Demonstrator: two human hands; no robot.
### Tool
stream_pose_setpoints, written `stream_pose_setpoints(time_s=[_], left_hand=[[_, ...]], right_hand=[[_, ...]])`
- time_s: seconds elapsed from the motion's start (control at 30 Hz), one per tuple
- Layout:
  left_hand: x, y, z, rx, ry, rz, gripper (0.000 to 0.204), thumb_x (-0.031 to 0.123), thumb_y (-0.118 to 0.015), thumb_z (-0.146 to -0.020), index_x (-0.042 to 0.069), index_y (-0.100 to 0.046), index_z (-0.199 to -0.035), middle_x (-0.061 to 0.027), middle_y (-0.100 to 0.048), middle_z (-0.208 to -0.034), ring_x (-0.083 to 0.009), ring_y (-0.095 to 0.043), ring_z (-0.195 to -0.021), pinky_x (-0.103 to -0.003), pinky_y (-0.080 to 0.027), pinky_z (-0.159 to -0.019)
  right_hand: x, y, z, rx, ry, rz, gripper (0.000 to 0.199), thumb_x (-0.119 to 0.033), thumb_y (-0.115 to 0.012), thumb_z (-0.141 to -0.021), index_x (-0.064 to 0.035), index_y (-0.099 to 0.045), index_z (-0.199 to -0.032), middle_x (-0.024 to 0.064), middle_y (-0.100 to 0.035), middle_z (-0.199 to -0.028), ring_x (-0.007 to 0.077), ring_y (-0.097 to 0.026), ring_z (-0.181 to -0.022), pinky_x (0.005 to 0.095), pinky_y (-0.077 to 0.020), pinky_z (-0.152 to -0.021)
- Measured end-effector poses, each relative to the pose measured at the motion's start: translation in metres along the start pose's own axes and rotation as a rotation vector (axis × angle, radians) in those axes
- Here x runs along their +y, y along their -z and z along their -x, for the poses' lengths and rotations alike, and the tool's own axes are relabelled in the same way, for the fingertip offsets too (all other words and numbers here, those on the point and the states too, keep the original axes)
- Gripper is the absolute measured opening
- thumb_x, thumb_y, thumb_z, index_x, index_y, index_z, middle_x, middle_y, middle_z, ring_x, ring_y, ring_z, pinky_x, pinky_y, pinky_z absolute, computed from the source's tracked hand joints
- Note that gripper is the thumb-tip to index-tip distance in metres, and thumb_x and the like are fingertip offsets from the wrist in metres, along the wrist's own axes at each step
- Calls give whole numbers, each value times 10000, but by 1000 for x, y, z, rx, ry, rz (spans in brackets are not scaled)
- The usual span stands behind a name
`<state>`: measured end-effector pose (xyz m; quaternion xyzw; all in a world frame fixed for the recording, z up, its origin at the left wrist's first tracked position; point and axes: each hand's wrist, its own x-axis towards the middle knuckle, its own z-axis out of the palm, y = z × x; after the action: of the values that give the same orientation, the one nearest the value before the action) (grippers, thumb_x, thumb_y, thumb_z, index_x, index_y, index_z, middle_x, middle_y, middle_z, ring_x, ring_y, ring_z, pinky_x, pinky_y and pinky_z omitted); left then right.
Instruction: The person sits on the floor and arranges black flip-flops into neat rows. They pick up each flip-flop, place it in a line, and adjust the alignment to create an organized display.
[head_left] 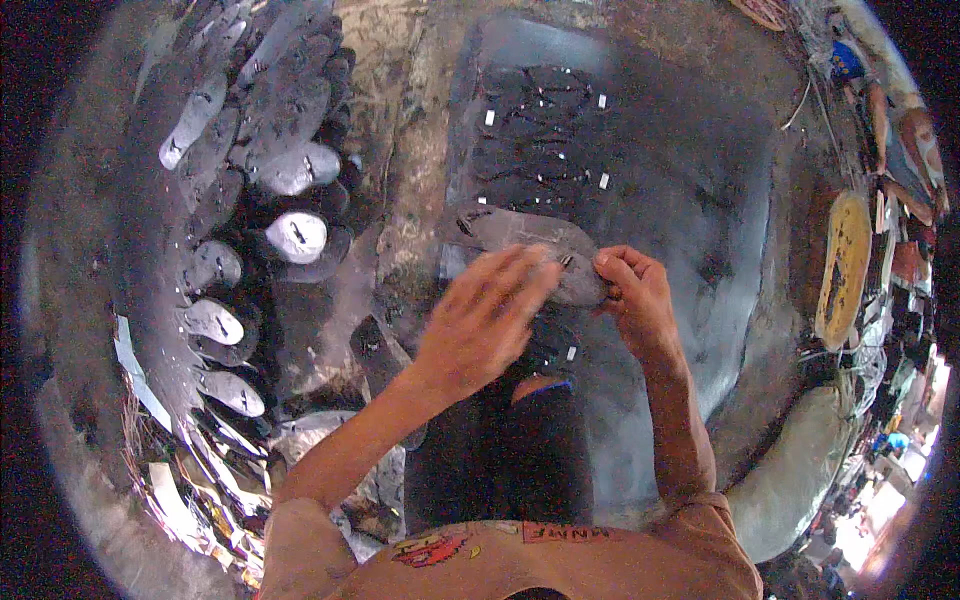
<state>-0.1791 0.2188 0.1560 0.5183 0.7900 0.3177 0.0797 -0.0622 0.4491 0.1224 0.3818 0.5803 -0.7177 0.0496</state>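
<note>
A grey shoe sole (515, 228) with slots cut in it lies tilted across the middle, above a dark sheet. My right hand (638, 290) pinches its right end between thumb and fingers. Over the sole's near edge lies my left hand (490, 305), fingers stretched out and slightly blurred; they cover part of the surface. A small dark slot piece (567, 263) shows between the two hands. Just beyond the sole, several black straps (540, 105) with small white tags are laid out in rows on the dark sheet (680, 200).
Heaps of grey and black soles (290, 110) fill the left side, some shiny, such as one pale sole (298, 238). Scraps and strips (185, 500) lie at the lower left. On the right are a yellow sole-shaped piece (843, 270), a pale sack (795, 475) and mixed clutter.
</note>
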Motion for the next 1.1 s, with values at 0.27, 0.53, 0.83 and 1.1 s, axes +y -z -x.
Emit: stream_pose_setpoints(time_s=[0.27,0.53,0.83,1.1], left_hand=[[-32,22,-117,438,501,786,239,68,-678,-1018,8,-720,-1246,-83,-756,-1168,-164,-721,-1006,-316,-580,-897],[-56,33,-151,455,805,918,287,132,-799,-956,20,-731,-1211,-48,-763,-1011,-97,-698,-890,-276,-581,-730],[-119,9,-151,232,618,740,245,-63,-622,-884,31,-692,-1099,-142,-635,-1277,-238,-661,-1169,-375,-562,-963],[-219,-9,-257,247,287,315,379,-25,-626,-830,42,-710,-1194,-168,-698,-1246,-284,-700,-1058,-362,-548,-944]], right_hand=[[-37,16,-27,199,357,83,512,-365,-719,-1016,-47,-608,-1402,101,-683,-1331,211,-669,-1188,388,-526,-1018],[-38,4,-71,-296,360,-71,773,-169,-863,-889,-26,-478,-1545,143,-544,-1559,254,-488,-1459,420,-417,-1194],[-17,45,-121,-155,40,-173,564,-81,-833,-901,39,-610,-1406,128,-716,-1246,211,-677,-1142,379,-533,-1042],[-108,60,-282,192,441,36,550,-289,-778,-986,46,-635,-1398,131,-753,-1185,171,-701,-1037,325,-568,-862]])
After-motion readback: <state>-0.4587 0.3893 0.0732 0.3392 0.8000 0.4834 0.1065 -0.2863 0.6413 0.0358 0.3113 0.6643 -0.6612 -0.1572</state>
